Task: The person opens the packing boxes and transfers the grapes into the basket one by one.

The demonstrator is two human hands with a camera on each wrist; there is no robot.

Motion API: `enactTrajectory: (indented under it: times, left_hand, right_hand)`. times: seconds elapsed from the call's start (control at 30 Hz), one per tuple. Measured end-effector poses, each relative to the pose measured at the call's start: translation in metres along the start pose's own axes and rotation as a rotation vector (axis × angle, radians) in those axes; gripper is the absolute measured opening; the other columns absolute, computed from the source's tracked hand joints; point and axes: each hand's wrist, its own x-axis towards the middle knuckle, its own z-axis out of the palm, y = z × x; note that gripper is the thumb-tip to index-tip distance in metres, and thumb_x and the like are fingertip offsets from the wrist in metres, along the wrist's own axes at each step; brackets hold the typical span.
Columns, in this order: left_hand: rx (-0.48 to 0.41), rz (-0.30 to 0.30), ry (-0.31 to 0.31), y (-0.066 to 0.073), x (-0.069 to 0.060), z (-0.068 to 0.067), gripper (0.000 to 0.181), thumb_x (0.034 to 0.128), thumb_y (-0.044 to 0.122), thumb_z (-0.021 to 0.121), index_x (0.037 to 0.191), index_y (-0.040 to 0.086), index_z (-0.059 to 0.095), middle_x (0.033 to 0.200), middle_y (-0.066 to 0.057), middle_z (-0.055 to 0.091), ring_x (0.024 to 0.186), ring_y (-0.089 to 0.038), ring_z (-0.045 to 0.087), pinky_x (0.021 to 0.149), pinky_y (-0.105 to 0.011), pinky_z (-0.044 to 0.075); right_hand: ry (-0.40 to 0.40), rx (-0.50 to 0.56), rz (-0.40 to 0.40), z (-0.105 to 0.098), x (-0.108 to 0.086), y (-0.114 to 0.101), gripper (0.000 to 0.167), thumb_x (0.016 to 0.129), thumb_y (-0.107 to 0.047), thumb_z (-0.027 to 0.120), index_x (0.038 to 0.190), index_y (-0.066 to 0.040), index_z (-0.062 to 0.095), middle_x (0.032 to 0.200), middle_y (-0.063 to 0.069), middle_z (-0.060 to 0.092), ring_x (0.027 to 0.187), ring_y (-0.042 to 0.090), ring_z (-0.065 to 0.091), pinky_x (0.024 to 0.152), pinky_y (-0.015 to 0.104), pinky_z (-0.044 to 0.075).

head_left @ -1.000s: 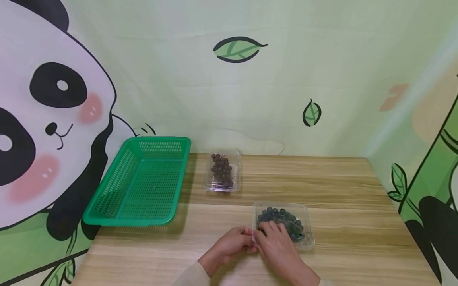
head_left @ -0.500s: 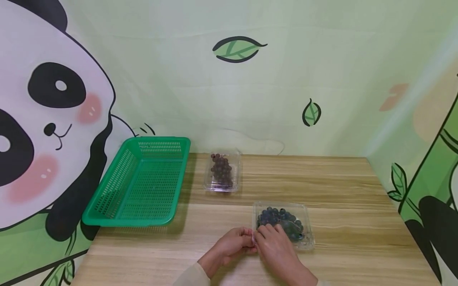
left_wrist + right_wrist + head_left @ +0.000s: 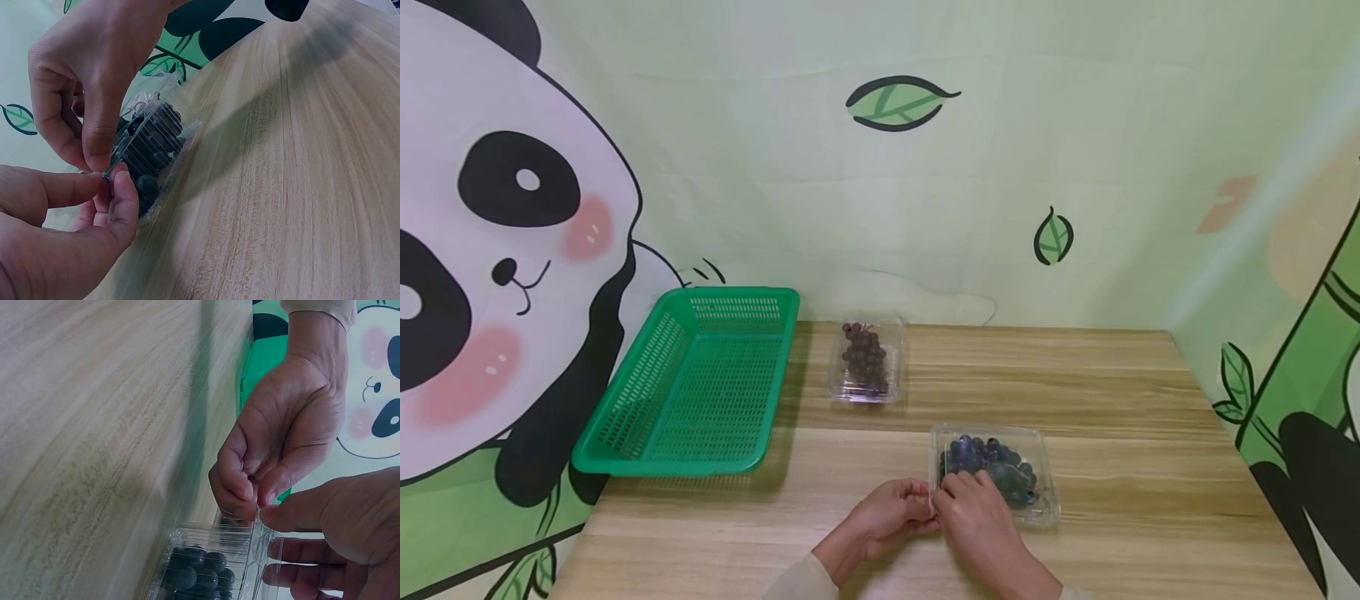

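A clear plastic box point(image 3: 1043, 500) with dark grapes point(image 3: 1011, 479) inside lies near the front of the table. At its left edge the left hand point(image 3: 886, 518) pinches the rim between thumb and fingers. The right hand point(image 3: 983, 529) meets it there, its fingertips pinching the same edge from above. In the left wrist view the thumb and fingers of the left hand point(image 3: 69, 231) touch the box's edge point(image 3: 187, 140) just below the right hand point(image 3: 100, 75). The right wrist view shows both hands at the box corner, over the ridged plastic wall point(image 3: 219, 540).
A green perforated basket point(image 3: 715, 392) stands at the table's left. Behind the hands, near the back edge, sits a second clear box point(image 3: 892, 358) with reddish-brown grapes point(image 3: 865, 358). A printed cloth point(image 3: 955, 183) hangs behind the wooden table point(image 3: 1112, 467).
The right hand's fingers have drawn slightly down and left toward the box's edge, uncovering more grapes. The left hand keeps nearly the same place.
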Motion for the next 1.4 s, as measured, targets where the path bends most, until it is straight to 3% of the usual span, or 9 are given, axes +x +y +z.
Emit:
enactTrajectory:
  times: [0.5, 0.83, 1.07, 1.4]
  left_hand:
    - [-0.036, 0.012, -0.003, -0.0034, 0.0009, -0.0004, 0.016, 0.0942, -0.014, 0.054, 0.105, -0.003, 0.057, 0.096, -0.009, 0.061, 0.086, -0.015, 0.064, 0.081, -0.026, 0.057]
    - [-0.050, 0.019, -0.008, -0.0082, 0.0028, -0.0021, 0.014, 0.0962, -0.011, 0.055, 0.108, -0.005, 0.058, 0.097, -0.008, 0.063, 0.087, -0.014, 0.064, 0.082, -0.027, 0.057]
    - [-0.048, 0.023, 0.006, -0.0076, 0.0042, 0.0002, 0.012, 0.0971, -0.009, 0.055, 0.107, -0.003, 0.059, 0.093, -0.007, 0.063, 0.085, -0.013, 0.063, 0.082, -0.027, 0.057]
    - [-0.048, 0.025, 0.004, -0.0064, 0.0032, 0.0014, 0.012, 0.0985, -0.007, 0.055, 0.109, -0.006, 0.059, 0.097, -0.008, 0.063, 0.087, -0.013, 0.063, 0.083, -0.028, 0.057]
  right_hand:
    - [-0.016, -0.057, -0.016, -0.0017, 0.0029, -0.0033, 0.018, 0.075, -0.005, 0.081, 0.068, -0.010, 0.066, 0.076, 0.001, 0.051, 0.069, 0.019, 0.051, 0.065, 0.034, 0.037]
    - [0.027, -0.034, -0.014, 0.0031, 0.0010, -0.0012, 0.017, 0.070, -0.005, 0.081, 0.069, -0.010, 0.065, 0.077, 0.001, 0.053, 0.069, 0.019, 0.052, 0.065, 0.035, 0.038]
    - [-0.001, -0.015, 0.005, 0.0028, 0.0005, 0.0002, 0.006, 0.074, -0.006, 0.074, 0.075, -0.008, 0.069, 0.081, 0.001, 0.058, 0.073, 0.019, 0.055, 0.067, 0.035, 0.039]
    - [0.024, -0.042, 0.015, 0.0048, -0.0014, -0.0002, 0.009, 0.079, -0.009, 0.078, 0.077, -0.007, 0.069, 0.082, 0.001, 0.058, 0.075, 0.019, 0.055, 0.067, 0.034, 0.040]
